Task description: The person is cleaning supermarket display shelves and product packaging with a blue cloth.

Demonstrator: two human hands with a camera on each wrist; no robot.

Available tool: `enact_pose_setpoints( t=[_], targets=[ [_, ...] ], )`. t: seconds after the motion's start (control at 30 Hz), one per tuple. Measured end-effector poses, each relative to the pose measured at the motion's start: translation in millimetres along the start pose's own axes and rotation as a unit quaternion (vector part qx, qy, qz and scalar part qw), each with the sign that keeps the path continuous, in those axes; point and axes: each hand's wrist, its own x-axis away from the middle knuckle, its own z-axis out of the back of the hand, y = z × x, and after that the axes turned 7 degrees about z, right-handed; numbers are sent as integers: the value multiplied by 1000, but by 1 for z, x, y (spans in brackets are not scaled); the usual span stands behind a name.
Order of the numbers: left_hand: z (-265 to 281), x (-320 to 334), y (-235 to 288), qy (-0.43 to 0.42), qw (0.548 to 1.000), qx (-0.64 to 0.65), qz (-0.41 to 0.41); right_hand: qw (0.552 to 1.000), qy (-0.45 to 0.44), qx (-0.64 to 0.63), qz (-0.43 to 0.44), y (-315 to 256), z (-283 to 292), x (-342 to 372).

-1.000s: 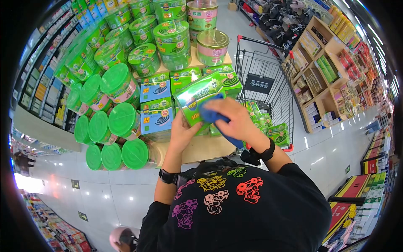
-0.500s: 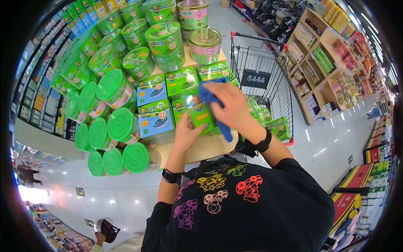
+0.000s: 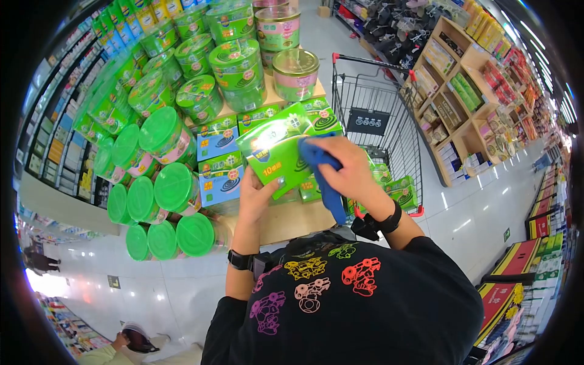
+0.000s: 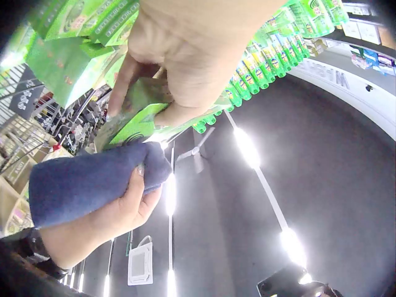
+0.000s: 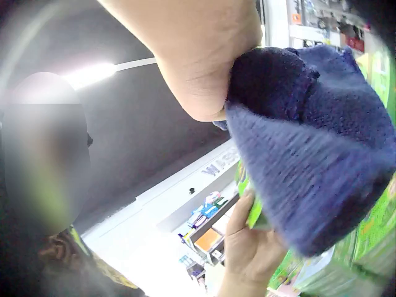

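We see the left hand (image 3: pixel 256 198) gripping the shiny green cardboard box (image 3: pixel 267 159) at its lower-left edge, apparently to steady it while the right hand (image 3: pixel 350 169) grips the blue fabric cloth (image 3: pixel 329 190), seemingly against its face. Beyond the box, rightward, stands the black wire shopping cart (image 3: pixel 370 121), perhaps parked within reach.
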Motion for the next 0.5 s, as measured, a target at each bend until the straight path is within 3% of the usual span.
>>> enact_pose_setpoints(
  t=[0.07, 0.13, 0.33, 0.37, 0.47, 0.5],
  targets=[
    [-5, -4, 3, 19, 999, -21, -30, 998, 46, 30, -19, 5, 3, 0],
    [-9, -12, 3, 43, 992, -84, -82, 1000, 0, 13, -15, 2, -5, 5],
    [-7, -25, -2, 86, 987, -99, -89, 975, -158, -158, -17, -1, -11, 18],
    [-6, -23, 0, 74, 994, -56, -49, 976, -144, -161, -6, 0, -6, 19],
    [-5, -16, 7, 64, 994, 73, 53, 985, 49, -154, -57, 8, 19, 23],
    [-3, -16, 5, 78, 987, 117, 72, 952, 169, -213, -139, 11, 24, 24]
  ],
)
